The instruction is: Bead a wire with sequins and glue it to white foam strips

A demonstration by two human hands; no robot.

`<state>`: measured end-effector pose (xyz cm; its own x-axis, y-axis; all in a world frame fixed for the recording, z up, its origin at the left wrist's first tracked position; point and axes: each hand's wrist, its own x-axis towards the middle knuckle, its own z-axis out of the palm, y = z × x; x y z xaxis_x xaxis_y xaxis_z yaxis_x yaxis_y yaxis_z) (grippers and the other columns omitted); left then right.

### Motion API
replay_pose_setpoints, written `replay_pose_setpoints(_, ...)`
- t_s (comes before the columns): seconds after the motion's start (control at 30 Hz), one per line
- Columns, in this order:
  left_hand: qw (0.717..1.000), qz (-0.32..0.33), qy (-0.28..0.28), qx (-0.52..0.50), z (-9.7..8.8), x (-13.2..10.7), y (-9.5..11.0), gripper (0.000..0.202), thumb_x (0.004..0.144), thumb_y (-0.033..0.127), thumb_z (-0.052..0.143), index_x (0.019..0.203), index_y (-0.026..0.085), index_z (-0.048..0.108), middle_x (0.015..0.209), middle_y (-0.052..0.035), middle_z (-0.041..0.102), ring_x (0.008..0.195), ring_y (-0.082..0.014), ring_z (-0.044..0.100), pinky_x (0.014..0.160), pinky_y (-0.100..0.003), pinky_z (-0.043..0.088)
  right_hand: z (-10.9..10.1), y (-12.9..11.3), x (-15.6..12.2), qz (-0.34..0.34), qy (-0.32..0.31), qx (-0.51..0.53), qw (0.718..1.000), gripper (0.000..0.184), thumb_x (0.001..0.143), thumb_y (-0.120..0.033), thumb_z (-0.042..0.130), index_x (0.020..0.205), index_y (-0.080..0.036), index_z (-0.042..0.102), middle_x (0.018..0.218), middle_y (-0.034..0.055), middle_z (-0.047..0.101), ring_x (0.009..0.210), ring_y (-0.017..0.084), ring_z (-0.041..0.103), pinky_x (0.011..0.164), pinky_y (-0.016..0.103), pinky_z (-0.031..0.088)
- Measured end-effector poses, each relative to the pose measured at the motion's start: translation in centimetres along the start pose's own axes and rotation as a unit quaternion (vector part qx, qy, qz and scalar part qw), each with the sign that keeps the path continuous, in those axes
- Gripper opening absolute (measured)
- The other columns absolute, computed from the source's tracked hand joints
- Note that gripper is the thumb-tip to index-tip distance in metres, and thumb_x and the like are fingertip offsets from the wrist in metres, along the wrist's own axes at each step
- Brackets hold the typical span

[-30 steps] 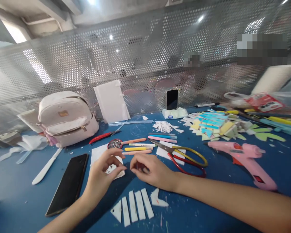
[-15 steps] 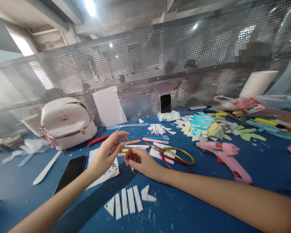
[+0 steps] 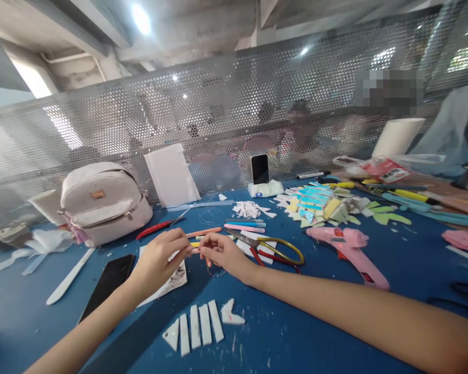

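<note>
Left hand (image 3: pixel 159 258) and right hand (image 3: pixel 226 255) meet at the fingertips, presumably for precision; grip closure and contents cannot be told. Strips (image 3: pixel 205 324) lie aligned, apparently for order.

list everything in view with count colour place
screen: 1, grey, behind table
table: 1, blue, under items
backpack: 1, pale pink, back left
sheets: count unclear, white, by screen
cups: at least 2, white, both sides
phones: 2, black, left and back
packet: 1, white, by back phone
pens: several, mixed, centre
red tool: 1, red, right of backpack
scissors: 1, red-yellow handles, centre right
glue gun: 1, pink, right
flat pieces: 6, white, front
scraps: many, multicoloured, back right
shreds: many, white, back centre
spatula-like tool: 1, white, left
bag: 1, red-clear, back right
stained paper: 1, white, centre left
left hand: 1, bare, centre
right hand: 1, bare, centre
</note>
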<state>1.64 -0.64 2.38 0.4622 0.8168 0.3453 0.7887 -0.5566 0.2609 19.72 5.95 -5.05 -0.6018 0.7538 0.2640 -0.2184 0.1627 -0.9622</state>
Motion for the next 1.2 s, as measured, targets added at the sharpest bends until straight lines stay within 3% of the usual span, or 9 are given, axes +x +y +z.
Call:
replay_pose_setpoints(0.23,0.996,-0.009,0.043,-0.081,-0.6,1.7,0.2,0.033,0.098,0.026,0.041,0.074,0.017,0.061,0.083,-0.0054,0.060,0.074,-0.0177,0.057,0.070,-0.027,0.044,-0.1,-0.3,0.0,0.005,-0.036,0.019,0.999,0.039,0.089,-0.051,0.050,0.089,-0.014,0.064,0.078,0.0046,0.067,0.055,0.010,0.058,0.043,0.019,0.029)
replay_pose_setpoints(0.37,0.980,-0.031,0.075,-0.182,-1.3,2.5,0.5,0.034,0.095,0.026,0.047,0.067,0.017,0.062,0.089,-0.0076,0.069,0.084,-0.0199,0.063,0.076,-0.029,0.047,-0.1,-0.4,-0.1,0.002,-0.053,0.023,0.998,0.046,0.091,-0.054,0.044,0.093,-0.014,0.067,0.081,0.0071,0.071,0.058,0.011,0.059,0.046,0.020,0.031)
replay_pose_setpoints(0.43,0.954,-0.074,0.084,-0.277,-1.6,2.8,0.5,0.035,0.094,0.029,0.049,0.065,0.016,0.063,0.094,-0.0090,0.073,0.091,-0.0218,0.066,0.080,-0.030,0.048,-0.1,-0.4,-0.2,-0.004,-0.059,0.020,0.998,0.048,0.091,-0.055,0.044,0.092,-0.014,0.067,0.080,0.0073,0.071,0.058,0.011,0.059,0.046,0.020,0.031)
replay_pose_setpoints(0.6,0.842,-0.138,0.094,-0.513,-2.0,3.5,0.4,0.034,0.093,0.036,0.055,0.066,0.015,0.061,0.096,-0.0104,0.075,0.093,-0.0232,0.069,0.083,-0.033,0.052,0.1,-0.6,-0.3,-0.016,-0.078,0.010,0.997,0.047,0.092,-0.055,0.045,0.093,-0.013,0.067,0.080,0.0076,0.072,0.057,0.011,0.057,0.048,0.021,0.029)
replay_pose_setpoints(0.8,0.820,-0.123,0.121,-0.546,-2.5,3.9,0.3,0.031,0.088,0.037,0.063,0.068,0.013,0.063,0.083,-0.0078,0.071,0.078,-0.0195,0.069,0.077,-0.031,0.053,0.2,-0.8,-0.5,-0.017,-0.097,-0.003,0.995,0.045,0.096,-0.050,0.041,0.097,-0.012,0.064,0.076,0.0074,0.071,0.056,0.011,0.056,0.048,0.021,0.030)
replay_pose_setpoints(0.9,0.838,-0.116,0.138,-0.514,-2.4,3.9,0.2,0.031,0.090,0.037,0.057,0.069,0.014,0.061,0.079,-0.0058,0.068,0.077,-0.0185,0.067,0.076,-0.031,0.053,0.3,-0.8,-0.5,-0.021,-0.096,-0.015,0.995,0.041,0.097,-0.046,0.040,0.095,-0.012,0.063,0.073,0.0067,0.070,0.055,0.011,0.055,0.048,0.021,0.031)
replay_pose_setpoints(1.03,0.923,-0.083,0.132,-0.351,-2.0,3.6,0.2,0.036,0.095,0.033,0.047,0.066,0.016,0.061,0.083,-0.0065,0.067,0.086,-0.0199,0.064,0.079,-0.031,0.050,0.3,-0.6,-0.6,-0.055,-0.050,-0.030,0.997,0.032,0.098,-0.043,0.043,0.104,-0.015,0.059,0.093,0.0074,0.068,0.070,0.013,0.059,0.059,0.023,0.042)
replay_pose_setpoints(1.13,0.962,-0.050,0.087,-0.253,-1.7,3.1,0.6,0.030,0.090,0.029,0.055,0.065,0.016,0.066,0.089,-0.0076,0.066,0.091,-0.0219,0.061,0.084,-0.032,0.046,0.4,-0.7,-0.7,-0.090,-0.012,-0.034,0.995,0.031,0.096,-0.042,0.050,0.115,-0.019,0.054,0.108,0.0073,0.061,0.089,0.016,0.059,0.074,0.027,0.046)
replay_pose_setpoints(1.2,0.985,-0.019,0.044,-0.163,-1.6,2.8,1.1,0.031,0.092,0.027,0.051,0.068,0.017,0.067,0.094,-0.0080,0.065,0.088,-0.0212,0.060,0.083,-0.033,0.046,0.4,-0.8,-0.8,-0.102,-0.004,-0.039,0.994,0.030,0.094,-0.042,0.053,0.114,-0.019,0.055,0.103,0.0061,0.061,0.088,0.016,0.060,0.072,0.027,0.047)
